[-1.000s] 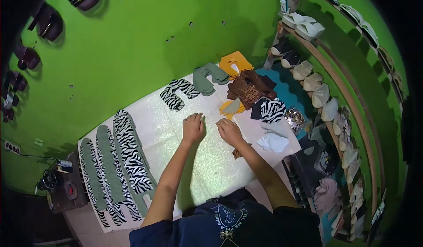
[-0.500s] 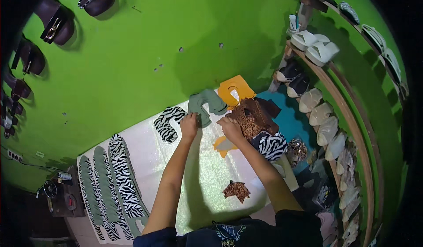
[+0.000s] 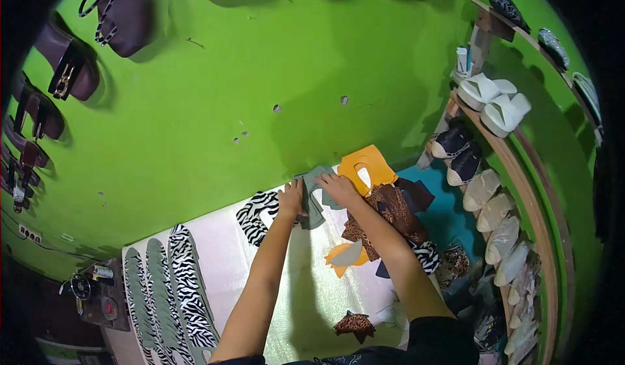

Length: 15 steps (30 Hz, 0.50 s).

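A U-shaped stack of grey-green cut pieces (image 3: 314, 214) lies at the table's far edge between my two hands. My left hand (image 3: 291, 199) rests along the stack's left side, fingers stretched out. From the right, my right hand (image 3: 336, 187) reaches over the stack's upper part, its fingers extended and touching it. Zebra-striped U-shaped pieces (image 3: 250, 216) lie just left of my left hand. Beyond my right hand sit orange cut pieces (image 3: 368, 164) with a rounded opening. Brown leopard-print pieces (image 3: 394, 210) are heaped beside my right forearm.
Long zebra and green strips (image 3: 189, 280) line the table's left side. A small orange and grey piece (image 3: 347, 255) and a leopard-print scrap (image 3: 355, 324) lie nearer me. A wooden rack (image 3: 521, 160) with shoes stands right. Sandals (image 3: 124, 13) hang on the green wall (image 3: 215, 85).
My view has shifted, so the scene sits lower. My right hand has moved from beside the green stack onto its upper part. The left hand stays at the stack's left side.
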Tool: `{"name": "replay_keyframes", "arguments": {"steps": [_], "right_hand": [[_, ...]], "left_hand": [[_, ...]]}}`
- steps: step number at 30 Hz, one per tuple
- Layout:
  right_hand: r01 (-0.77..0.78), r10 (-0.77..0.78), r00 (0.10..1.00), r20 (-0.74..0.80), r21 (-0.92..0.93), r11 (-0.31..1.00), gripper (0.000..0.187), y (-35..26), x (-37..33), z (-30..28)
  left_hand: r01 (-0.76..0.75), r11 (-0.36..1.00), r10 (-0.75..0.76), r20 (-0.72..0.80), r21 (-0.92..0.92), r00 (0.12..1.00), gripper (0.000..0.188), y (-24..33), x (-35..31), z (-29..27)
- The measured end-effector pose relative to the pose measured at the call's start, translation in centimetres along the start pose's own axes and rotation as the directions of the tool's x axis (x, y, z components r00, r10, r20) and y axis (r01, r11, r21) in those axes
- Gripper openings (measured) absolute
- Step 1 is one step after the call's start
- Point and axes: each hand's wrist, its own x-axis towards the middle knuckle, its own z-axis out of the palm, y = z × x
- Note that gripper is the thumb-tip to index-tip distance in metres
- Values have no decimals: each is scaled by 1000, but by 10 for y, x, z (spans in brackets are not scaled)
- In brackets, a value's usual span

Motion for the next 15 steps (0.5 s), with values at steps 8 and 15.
{"name": "replay_keyframes", "arguments": {"steps": [8,15], "right_hand": [[54,-49,998,35,-184,981,55,-4,35,7],[30,-41,997,-59,-177,984,36,-6,25,5]], "left_hand": [[-32,989,27,31,144,999,125,9,11,-4],[0,990,8,-50,144,999,128,12,5,-7]]}}
